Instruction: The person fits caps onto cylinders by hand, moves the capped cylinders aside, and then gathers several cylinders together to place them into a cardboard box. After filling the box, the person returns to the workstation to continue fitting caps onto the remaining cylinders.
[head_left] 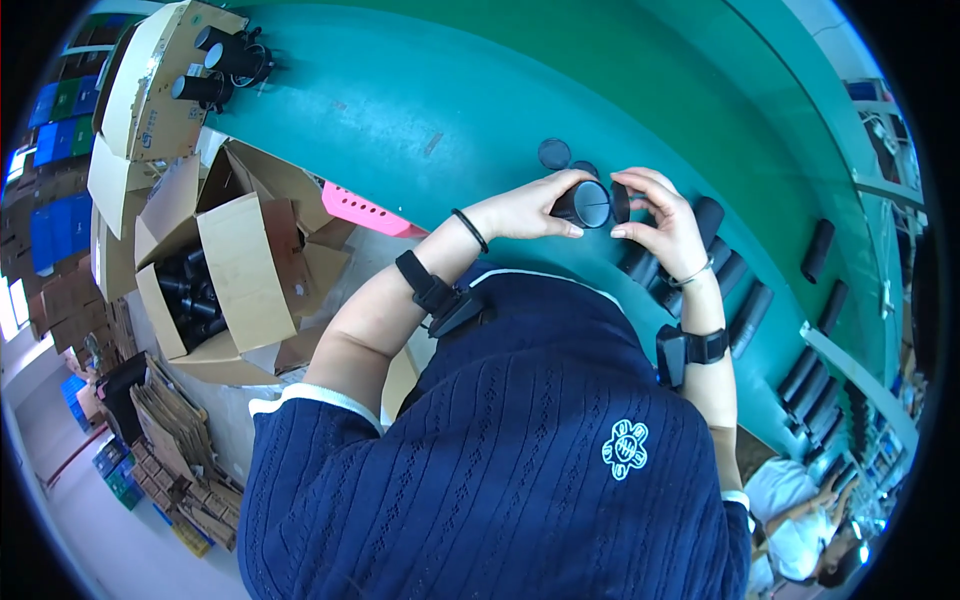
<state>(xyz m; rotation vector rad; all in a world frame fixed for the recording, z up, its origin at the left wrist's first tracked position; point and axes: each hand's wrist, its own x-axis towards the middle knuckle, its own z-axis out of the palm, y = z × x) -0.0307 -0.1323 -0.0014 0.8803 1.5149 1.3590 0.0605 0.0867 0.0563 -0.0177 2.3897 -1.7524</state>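
Observation:
Over the green tabletop [400, 130], my left hand [525, 207] is closed round a short black cylinder [590, 205], its pale round end turned to the right. Just beside that end, my right hand [665, 222] pinches a round black cap [620, 203] between thumb and fingers. A narrow gap seems to part cap and cylinder. Beyond my left hand lies a dark round disc [554, 153] on the table, and a second one [585, 168] is partly hidden behind the cylinder. Several black tubes [750, 320] lie to the right of and below my right hand.
Black cylindrical fittings [238, 60] stand at the table's far left. Next to the table, an open carton [250, 270] holds black parts, near a pink perforated basket [368, 208]. More black tubes [818, 250] lie further right. A co-worker [800, 510] sits at lower right.

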